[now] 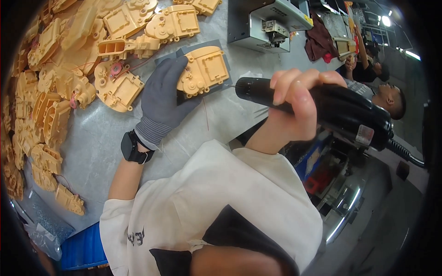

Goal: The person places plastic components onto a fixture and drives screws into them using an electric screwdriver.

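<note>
My left hand (163, 89), in a dark grey glove, grips the left side of a yellow-orange plastic housing (205, 71). This housing rests on a dark grey fixture block (225, 60) on the table. Bare, my right hand (297, 99) wraps round a black electric screwdriver (340, 108), held level with its bit pointing left at the housing's lower right edge. I cannot tell whether the bit touches the housing. A cord leaves the tool's back end at the right. Left of my gloved hand lies another housing (122, 89) with a small pink-red part.
Many similar housings (50, 115) are heaped on the grey table (103, 133) at the left. A metal screw feeder machine (271, 30) stands at the far side. A bag of small screws (46, 214) and a blue bin (85, 248) are at lower left. Other people (391, 99) sit at the right.
</note>
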A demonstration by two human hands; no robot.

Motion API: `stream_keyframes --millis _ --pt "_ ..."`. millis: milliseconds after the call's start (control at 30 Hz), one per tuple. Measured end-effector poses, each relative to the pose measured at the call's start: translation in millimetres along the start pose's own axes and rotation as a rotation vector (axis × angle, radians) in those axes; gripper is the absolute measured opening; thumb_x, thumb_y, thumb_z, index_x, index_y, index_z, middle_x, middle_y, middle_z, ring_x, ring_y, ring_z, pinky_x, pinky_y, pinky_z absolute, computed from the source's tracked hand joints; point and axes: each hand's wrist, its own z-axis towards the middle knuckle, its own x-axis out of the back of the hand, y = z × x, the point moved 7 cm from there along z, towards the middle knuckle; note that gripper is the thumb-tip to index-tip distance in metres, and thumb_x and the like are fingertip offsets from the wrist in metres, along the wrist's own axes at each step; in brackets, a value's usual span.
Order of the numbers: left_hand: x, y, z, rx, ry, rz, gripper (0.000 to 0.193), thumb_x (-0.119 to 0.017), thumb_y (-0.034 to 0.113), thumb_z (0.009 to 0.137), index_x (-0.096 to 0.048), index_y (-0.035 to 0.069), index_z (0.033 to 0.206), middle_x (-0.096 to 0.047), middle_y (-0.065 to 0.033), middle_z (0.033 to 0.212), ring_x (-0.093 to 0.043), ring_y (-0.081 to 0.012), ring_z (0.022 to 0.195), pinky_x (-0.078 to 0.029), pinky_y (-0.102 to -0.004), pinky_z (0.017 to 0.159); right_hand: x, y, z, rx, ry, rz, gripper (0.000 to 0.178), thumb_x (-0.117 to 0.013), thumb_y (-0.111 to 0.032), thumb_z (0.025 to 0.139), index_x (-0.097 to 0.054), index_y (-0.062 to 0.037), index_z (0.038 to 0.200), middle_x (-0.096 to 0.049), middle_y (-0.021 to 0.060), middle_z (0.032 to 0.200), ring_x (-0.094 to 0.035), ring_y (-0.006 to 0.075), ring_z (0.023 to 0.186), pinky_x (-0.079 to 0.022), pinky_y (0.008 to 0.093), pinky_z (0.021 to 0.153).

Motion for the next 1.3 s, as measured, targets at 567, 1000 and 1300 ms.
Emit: stream_keyframes --millis 567,1000,1300 --pt "1.6 -6.7 -3.2 0.032 -0.018 -0.103 0.074 -0.076 0.018 0.06 -0.043 0.01 0.125 -0.047 -0.0132 0.116 -0.049 -0.0331 0.106 -0.043 -0.0411 0.088 -19.5 30.5 1.4 -0.057 -0.085 -0.093 0.039 -0.059 0.007 0.071 -0.037 -0.0033 0.102 -0.049 0.0055 0.058 -0.045 0.0124 0.045 -0.043 0.0258 0.045" --pt "-0.8 -6.9 -1.4 0.054 0.016 -0.05 0.077 -0.078 0.017 0.056 -0.044 0.015 0.125 -0.048 -0.0116 0.109 -0.049 -0.0349 0.105 -0.043 -0.0433 0.087 -7.3 42.8 5.3 -0.115 -0.031 -0.027 0.042 -0.057 0.011 0.067 -0.039 -0.0038 0.102 -0.047 0.0063 0.058 -0.044 0.0146 0.043 -0.042 0.0281 0.042" --pt "4.6 -6.1 -11.7 0.027 0.054 -0.004 0.07 -0.08 0.018 0.058 -0.046 0.012 0.119 -0.05 -0.0156 0.114 -0.05 -0.0341 0.109 -0.044 -0.0397 0.088 97.7 18.8 79.2 -0.017 0.235 -0.165 0.016 -0.05 -0.009 0.076 -0.047 -0.0072 0.091 -0.043 0.003 0.059 -0.044 0.0149 0.054 -0.039 0.0334 0.066"
